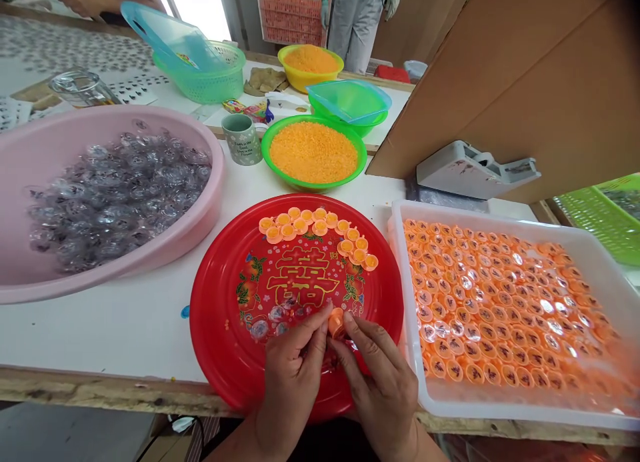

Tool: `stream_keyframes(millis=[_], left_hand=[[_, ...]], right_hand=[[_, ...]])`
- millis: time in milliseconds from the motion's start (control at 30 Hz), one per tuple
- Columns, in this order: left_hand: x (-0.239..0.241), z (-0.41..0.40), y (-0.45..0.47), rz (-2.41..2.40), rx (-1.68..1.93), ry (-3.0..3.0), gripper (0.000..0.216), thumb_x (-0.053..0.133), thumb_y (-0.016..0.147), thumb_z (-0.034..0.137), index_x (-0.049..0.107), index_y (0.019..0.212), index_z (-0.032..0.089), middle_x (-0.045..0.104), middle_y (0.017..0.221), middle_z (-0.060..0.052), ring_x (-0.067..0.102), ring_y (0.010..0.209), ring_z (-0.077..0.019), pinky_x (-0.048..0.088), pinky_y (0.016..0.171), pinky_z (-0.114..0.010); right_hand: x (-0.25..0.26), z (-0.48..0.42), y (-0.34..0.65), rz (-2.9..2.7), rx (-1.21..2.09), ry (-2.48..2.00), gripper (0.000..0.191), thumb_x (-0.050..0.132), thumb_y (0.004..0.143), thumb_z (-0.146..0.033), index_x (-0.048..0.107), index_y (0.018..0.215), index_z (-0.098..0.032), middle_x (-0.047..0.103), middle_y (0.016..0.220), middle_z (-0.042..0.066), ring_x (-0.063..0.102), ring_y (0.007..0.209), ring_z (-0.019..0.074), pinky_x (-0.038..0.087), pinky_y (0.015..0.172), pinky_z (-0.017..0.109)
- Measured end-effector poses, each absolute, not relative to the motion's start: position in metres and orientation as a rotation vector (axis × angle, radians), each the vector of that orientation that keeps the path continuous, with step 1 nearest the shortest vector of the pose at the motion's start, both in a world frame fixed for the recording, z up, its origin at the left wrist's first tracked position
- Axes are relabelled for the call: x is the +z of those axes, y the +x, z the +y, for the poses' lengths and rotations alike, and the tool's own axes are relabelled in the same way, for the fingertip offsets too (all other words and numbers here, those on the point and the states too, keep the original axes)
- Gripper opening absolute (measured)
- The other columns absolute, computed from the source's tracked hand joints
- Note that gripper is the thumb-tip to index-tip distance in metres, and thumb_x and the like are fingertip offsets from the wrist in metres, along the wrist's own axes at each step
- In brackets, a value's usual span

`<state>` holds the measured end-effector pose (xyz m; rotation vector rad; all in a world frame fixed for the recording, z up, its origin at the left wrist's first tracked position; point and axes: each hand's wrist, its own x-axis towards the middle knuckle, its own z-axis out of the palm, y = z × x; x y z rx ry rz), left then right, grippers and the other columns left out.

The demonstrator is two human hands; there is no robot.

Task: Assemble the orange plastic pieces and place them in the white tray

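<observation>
Over the near part of a red round tray (215,355), my left hand (297,362) and my right hand (377,362) meet around a small orange plastic cup (336,319). Fingertips of both hands pinch it from either side. Several clear domed pieces (260,329) lie on the tray just beyond my left fingers. Toward the tray's far side, orange cups with yellow centres (287,231) stand in a curved group. What my lower fingertips touch beneath the cup is partly hidden.
A pink basin (215,182) of clear domed pieces stands left. At right, a white tray (415,389) holds rows of orange cups, near a tape dispenser (470,172) and cardboard (465,82). Behind are a green bowl (267,159) of orange granules, a mug (243,140) and two people.
</observation>
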<state>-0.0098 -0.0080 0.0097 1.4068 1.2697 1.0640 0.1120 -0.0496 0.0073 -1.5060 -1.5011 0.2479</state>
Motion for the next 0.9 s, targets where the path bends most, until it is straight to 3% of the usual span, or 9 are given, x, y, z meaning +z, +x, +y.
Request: stream_keyframes(millis=[300,600,800,900], left_hand=[[0.007,-0.004,-0.007,1.233,1.033,1.356,0.022,0.063,0.085,0.018,0.074,0.101,0.026,0.077,0.095,0.000,0.073,0.085,-0.0179,0.060,0.080,-0.025],[0.008,-0.004,-0.012,1.029,0.841,0.918,0.022,0.072,0.079,0.023,0.069,0.101,0.024,0.075,0.098,-0.001,0.070,0.088,-0.0170,0.057,0.076,-0.022],[0.007,0.002,-0.015,0.958,0.827,0.990,0.019,0.073,0.078,0.023,0.070,0.097,0.023,0.073,0.105,-0.003,0.068,0.097,-0.0214,0.056,0.086,-0.029],[0.006,0.003,-0.014,1.013,0.839,0.991,0.019,0.074,0.077,0.027,0.070,0.094,0.023,0.074,0.103,-0.003,0.070,0.093,-0.0223,0.058,0.080,-0.028]], right_hand=[[0.001,-0.050,0.116,-1.514,0.298,-1.507,0.041,0.063,0.087,-0.010,0.062,0.125,-0.024,0.070,0.104,0.007,0.068,0.094,0.0190,0.060,0.081,0.030],[0.009,-0.043,0.122,-1.344,0.539,-1.499,0.018,0.067,0.082,-0.009,0.067,0.096,-0.021,0.066,0.084,0.002,0.065,0.073,0.0138,0.055,0.065,0.022],[0.009,-0.045,0.122,-1.230,0.642,-1.439,0.033,0.063,0.084,-0.010,0.060,0.114,-0.024,0.063,0.089,0.003,0.064,0.077,0.0160,0.055,0.067,0.027],[0.009,-0.045,0.120,-1.251,0.593,-1.473,0.030,0.057,0.087,-0.010,0.063,0.112,-0.025,0.065,0.090,0.004,0.064,0.077,0.0158,0.054,0.067,0.026]])
